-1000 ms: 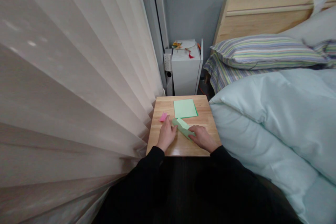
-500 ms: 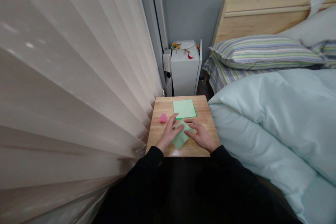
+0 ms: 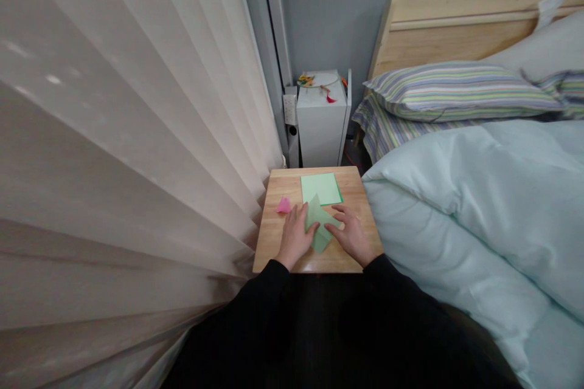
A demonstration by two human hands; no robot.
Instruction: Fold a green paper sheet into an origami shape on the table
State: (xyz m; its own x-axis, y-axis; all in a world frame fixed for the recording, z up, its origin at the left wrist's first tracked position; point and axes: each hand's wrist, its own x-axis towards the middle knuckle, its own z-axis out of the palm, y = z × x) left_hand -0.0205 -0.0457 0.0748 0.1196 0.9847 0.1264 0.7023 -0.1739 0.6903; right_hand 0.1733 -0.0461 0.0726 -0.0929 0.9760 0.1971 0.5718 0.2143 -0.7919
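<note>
A small wooden table [image 3: 278,243] stands in front of me. On it lies a folded light green paper [image 3: 318,226], pointing away from me. My left hand [image 3: 295,237] rests flat on the paper's left edge and my right hand [image 3: 350,236] presses its right side, fingers spread. Behind it lies a stack of flat green paper sheets [image 3: 321,188]. A small pink folded paper piece [image 3: 283,205] sits left of the stack, just beyond my left fingertips.
A pleated curtain [image 3: 123,152] hangs along the left. A bed with a pale blue duvet [image 3: 479,194] and striped pillow [image 3: 456,88] fills the right. A white cabinet [image 3: 322,115] stands behind the table.
The folded green paper went from a slanted strip to a pointed shape lying lengthwise. Both hands shifted with it and now press it flat.
</note>
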